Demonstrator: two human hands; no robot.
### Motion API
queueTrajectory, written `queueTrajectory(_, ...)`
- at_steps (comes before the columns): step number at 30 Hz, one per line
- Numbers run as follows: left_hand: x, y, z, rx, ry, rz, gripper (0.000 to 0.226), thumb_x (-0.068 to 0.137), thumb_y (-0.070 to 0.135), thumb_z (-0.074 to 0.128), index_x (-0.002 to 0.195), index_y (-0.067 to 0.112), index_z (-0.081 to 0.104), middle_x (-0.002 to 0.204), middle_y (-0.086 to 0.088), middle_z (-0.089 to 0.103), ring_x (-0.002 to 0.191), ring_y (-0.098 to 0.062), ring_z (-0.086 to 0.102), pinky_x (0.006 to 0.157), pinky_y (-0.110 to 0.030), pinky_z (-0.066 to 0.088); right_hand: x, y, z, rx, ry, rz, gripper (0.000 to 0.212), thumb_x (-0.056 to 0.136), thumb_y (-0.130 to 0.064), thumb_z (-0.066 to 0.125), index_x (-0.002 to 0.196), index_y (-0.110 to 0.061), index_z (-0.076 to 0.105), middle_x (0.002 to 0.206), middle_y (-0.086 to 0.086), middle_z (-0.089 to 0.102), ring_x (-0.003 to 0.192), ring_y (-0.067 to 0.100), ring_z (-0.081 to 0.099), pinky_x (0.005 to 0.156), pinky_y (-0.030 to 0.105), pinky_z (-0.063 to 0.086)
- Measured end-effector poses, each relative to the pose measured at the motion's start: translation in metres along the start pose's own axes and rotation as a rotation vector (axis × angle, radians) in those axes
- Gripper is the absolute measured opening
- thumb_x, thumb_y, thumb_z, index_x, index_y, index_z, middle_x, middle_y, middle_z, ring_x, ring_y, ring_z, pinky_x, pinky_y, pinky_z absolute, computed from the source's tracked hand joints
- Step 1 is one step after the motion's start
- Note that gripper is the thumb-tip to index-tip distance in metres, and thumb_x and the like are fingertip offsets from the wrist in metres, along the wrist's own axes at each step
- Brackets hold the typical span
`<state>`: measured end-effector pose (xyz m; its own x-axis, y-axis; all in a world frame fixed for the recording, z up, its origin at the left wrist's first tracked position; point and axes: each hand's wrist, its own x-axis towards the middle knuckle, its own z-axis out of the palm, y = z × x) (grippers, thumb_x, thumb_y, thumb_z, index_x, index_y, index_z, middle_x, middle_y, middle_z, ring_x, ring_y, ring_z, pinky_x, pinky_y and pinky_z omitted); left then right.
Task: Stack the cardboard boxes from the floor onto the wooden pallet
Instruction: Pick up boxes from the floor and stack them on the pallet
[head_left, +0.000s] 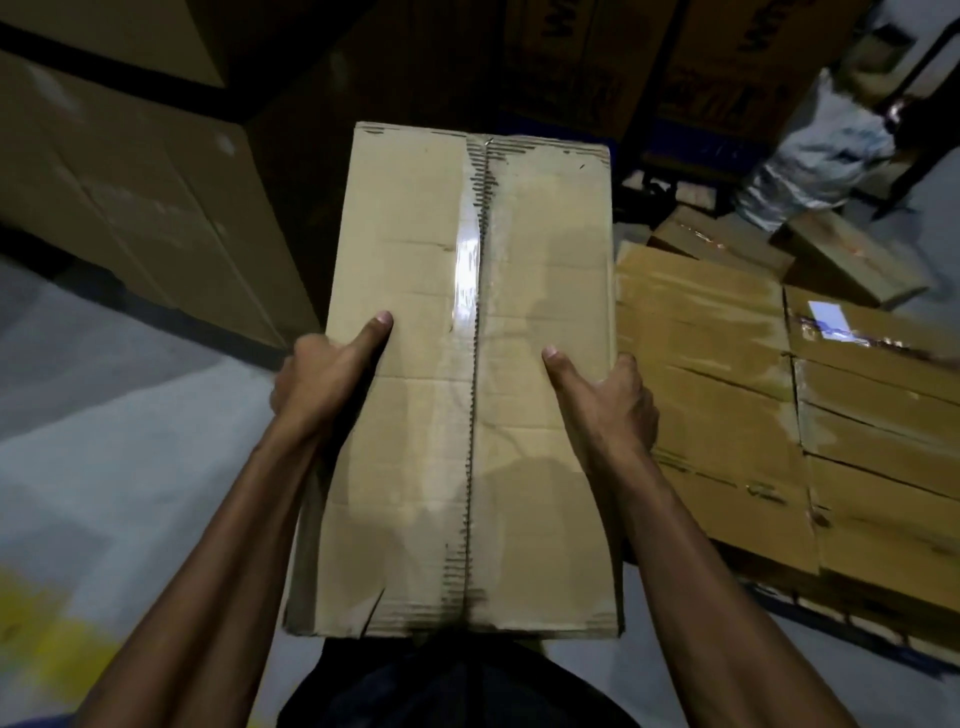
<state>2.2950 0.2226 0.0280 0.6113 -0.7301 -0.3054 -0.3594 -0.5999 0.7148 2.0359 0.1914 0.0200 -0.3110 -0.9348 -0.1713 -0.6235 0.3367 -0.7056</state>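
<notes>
I hold a long cardboard box (470, 384) in front of my body, its taped top face turned up toward me and its near end close to my waist. My left hand (324, 376) grips the left edge about midway along: the thumb lies flat and straight on the top face, and the fingers wrap over the side out of sight. My right hand (605, 397) grips the right edge the same way, thumb stretched inward across the top, fingers curled down round the side. Both hands are clamped onto the box, one on each long edge, roughly level with each other. A strip of clear tape (467, 270) runs down the middle seam between my thumbs. To my right, just beside the box and lower down, lies a layer of flat-topped boxes (727, 395) packed edge to edge; whether a pallet sits beneath them I cannot tell clearly. Beyond them, two smaller boxes (852, 260) sit tilted. To my left stands a tall stack of big cartons (130, 197), with pale bare floor (104, 467) open between it and my box.
</notes>
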Motion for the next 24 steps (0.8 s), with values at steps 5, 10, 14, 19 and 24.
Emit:
queueTrajectory(5,0.127,0.045,0.010,-0.006,-0.120,0.095,0.110,0.054,0.100,0.048,0.119,0.013,0.069,0.121,-0.014,0.069,0.110,-0.039,0.064,0.098,-0.049,0.052,0.062,-0.056,0.050,0.025,0.099,0.080,0.095,0.073,-0.085,0.054,0.136,-0.015,0.048,0.130,0.013,0.061,0.118,0.038,0.056,0.099,0.050,0.047)
queueTrajectory(10,0.214,0.106,0.012,0.111,-0.220,0.208,0.109,0.061,0.098,0.043,0.124,0.012,0.066,0.127,-0.017,0.065,0.114,-0.041,0.060,0.100,-0.050,0.049,0.106,-0.104,0.069,0.083,0.192,0.194,0.094,0.073,-0.083,0.058,0.136,-0.014,0.048,0.128,0.013,0.061,0.117,0.037,0.056,0.098,0.049,0.048)
queueTrajectory(14,0.268,0.154,0.036,0.169,-0.302,0.271,0.106,0.065,0.096,0.045,0.126,0.012,0.065,0.128,-0.017,0.065,0.115,-0.041,0.060,0.100,-0.047,0.049,0.142,-0.129,0.075,0.109,0.268,0.274,0.094,0.075,-0.081,0.058,0.138,-0.012,0.047,0.129,0.014,0.060,0.118,0.038,0.055,0.098,0.045,0.045)
queueTrajectory(19,0.327,0.210,0.091,0.163,-0.395,0.330,0.105,0.062,0.097,0.047,0.125,0.015,0.065,0.124,-0.013,0.067,0.111,-0.039,0.062,0.098,-0.047,0.051,0.210,-0.139,0.080,0.115,0.346,0.355,0.084,0.078,-0.078,0.061,0.127,-0.010,0.052,0.124,0.015,0.062,0.116,0.038,0.056,0.084,0.040,0.039)
queueTrajectory(24,0.385,0.279,0.162,0.160,-0.465,0.409,0.081,0.075,0.087,0.053,0.113,0.017,0.069,0.108,-0.008,0.068,0.099,-0.034,0.064,0.087,-0.038,0.052,0.309,-0.137,0.088,0.153,0.407,0.434,0.084,0.076,-0.079,0.060,0.125,-0.011,0.053,0.123,0.015,0.063,0.115,0.038,0.057,0.087,0.041,0.041)
